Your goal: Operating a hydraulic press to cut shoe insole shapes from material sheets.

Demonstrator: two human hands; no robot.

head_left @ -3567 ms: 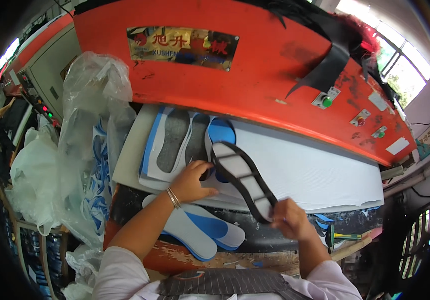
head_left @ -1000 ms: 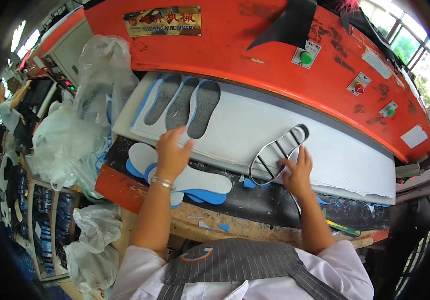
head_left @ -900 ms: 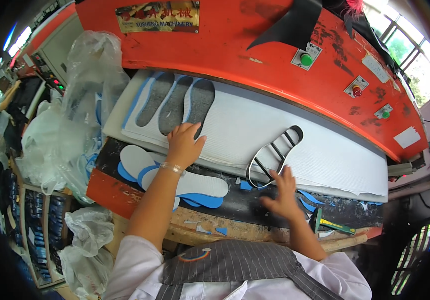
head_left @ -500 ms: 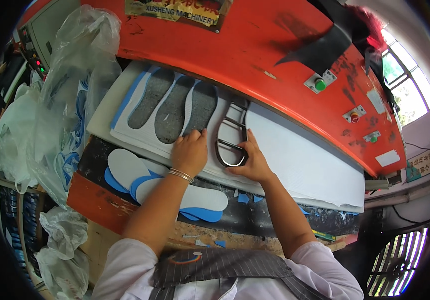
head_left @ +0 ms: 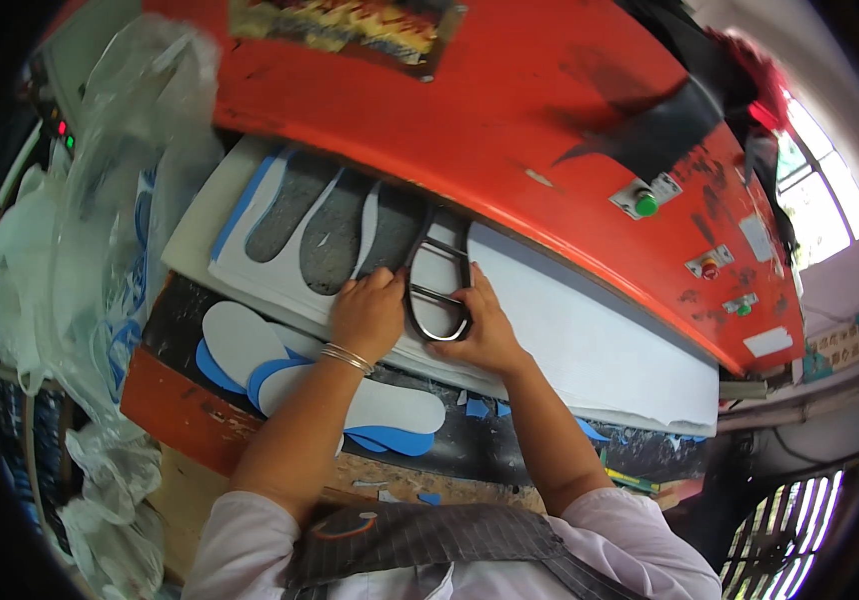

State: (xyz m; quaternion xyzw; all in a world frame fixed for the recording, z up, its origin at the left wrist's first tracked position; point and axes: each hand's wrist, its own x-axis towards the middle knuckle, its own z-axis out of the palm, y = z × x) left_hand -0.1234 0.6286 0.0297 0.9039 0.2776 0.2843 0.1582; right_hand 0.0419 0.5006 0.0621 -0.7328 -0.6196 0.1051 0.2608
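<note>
Nearest the person's apron, white-and-blue insoles lie overlapped on the dark, scuffed table. Beyond them the two hands sit close but apart. The right hand is clasped about the near end of a black insole-shaped cutting die, thumb at its rounded tip and fingers along its right wall. The left hand rests just beside its left wall, on the white ribbed sheet; I can't tell whether it pinches anything. The die lies on that sheet, between the hands and reaching away from them, right of the insole-shaped cut-outs. It looks stiff, probably metal with some heft, best held by its outer walls, clear of the lower edge. Behind stands the red press.
</note>
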